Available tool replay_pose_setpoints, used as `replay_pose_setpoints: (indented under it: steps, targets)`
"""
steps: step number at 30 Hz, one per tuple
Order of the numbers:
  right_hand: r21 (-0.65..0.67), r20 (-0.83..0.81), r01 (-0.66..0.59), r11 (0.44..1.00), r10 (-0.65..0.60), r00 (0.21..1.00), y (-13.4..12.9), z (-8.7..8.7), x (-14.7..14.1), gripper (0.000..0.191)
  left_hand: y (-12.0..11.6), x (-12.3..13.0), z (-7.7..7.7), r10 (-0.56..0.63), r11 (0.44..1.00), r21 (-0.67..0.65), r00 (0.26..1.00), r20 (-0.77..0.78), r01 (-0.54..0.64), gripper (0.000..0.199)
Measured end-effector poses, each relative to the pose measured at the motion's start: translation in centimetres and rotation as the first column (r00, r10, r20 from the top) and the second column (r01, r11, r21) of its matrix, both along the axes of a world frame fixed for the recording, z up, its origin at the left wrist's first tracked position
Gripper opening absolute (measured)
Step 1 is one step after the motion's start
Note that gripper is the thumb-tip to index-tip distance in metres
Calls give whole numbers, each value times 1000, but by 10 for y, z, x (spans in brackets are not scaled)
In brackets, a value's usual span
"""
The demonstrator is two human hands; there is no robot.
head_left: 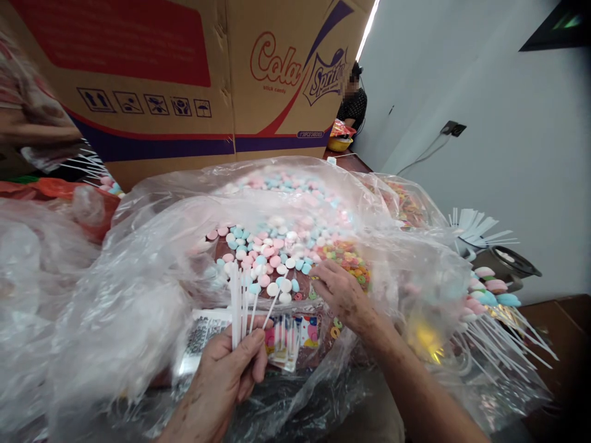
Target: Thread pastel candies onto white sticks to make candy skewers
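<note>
Several thin white sticks (237, 301) stand upright in my left hand (235, 363), which is closed around their lower ends; one stick leans to the right. My right hand (339, 292) is over the edge of the candy, its fingers bent down beside a blue piece and the ring gummies (351, 261); whether the fingertips pinch anything is too small to tell. Pink, white and blue round marshmallows (272, 252) lie spread on the brown table, partly under clear plastic sheeting (152, 246). Small printed packets (308, 331) lie just right of my left hand.
A large cardboard box (221, 147) stands behind the candy. At the right are finished-looking marshmallow sticks (496, 289), a metal pot (512, 261) and white strips (475, 227). One person (354, 104) is at the back; another person's arm (37, 132) shows at the left.
</note>
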State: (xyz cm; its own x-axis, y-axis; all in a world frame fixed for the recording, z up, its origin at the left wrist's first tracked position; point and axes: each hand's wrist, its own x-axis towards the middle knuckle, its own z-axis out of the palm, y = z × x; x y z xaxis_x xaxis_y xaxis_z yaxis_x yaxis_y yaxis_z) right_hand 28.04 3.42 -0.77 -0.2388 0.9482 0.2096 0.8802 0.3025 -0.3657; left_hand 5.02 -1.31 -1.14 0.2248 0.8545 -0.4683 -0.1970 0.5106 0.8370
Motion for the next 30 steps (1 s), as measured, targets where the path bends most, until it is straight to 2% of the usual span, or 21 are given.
replay_pose_setpoints:
  steps: [2, 4, 8, 10, 12, 14, 16, 18, 20, 27, 30]
  targets:
    - [18, -18, -93, 995, 94, 995, 3, 2, -15, 16, 1, 1, 2, 8, 1000, -1, 1000, -7, -8, 42]
    - [-22, 48, -135, 991, 136, 990, 7, 1, -26, 21, 1, 1, 3, 15, 1000, -3, 1000, -10, -15, 45]
    - [-140, 264, -25, 990, 62, 963, 13, -4, -31, 30, 1, -2, 2, 19, 1000, -10, 1000, 10, -19, 46]
    - [-136, 327, 41, 990, 6, 945, 12, -7, -27, 26, 1, -4, 0, 20, 1000, -4, 1000, 18, -20, 45]
    - [-100, 324, 109, 989, -71, 943, 11, -8, -22, 25, 1, -6, -1, 24, 1000, 1, 999, 25, -24, 44]
    - [-54, 209, 164, 985, -149, 967, 10, -8, -19, 27, 1, -7, -2, 24, 1000, -1, 999, 36, -23, 42]
    - [-34, -1, 188, 982, -188, 982, 10, -8, -17, 29, 1, -7, -2, 22, 1000, -7, 999, 49, -22, 41]
    - [-64, -202, 178, 982, -188, 961, 10, -8, -17, 27, 1, -7, -2, 21, 1000, -11, 998, 56, -20, 40]
    - [-128, -329, 152, 980, -187, 926, 11, -8, -18, 22, 0, -7, -2, 29, 1000, -8, 998, 60, -29, 38]
    - [-265, -574, 115, 957, -252, 779, 22, -17, -21, 18, -1, -8, -3, 19, 1000, -2, 999, 46, -19, 34]
    - [-310, -570, 87, 947, -259, 780, 29, -25, -22, 19, -1, -7, -4, 14, 1000, -8, 999, 38, -14, 34]
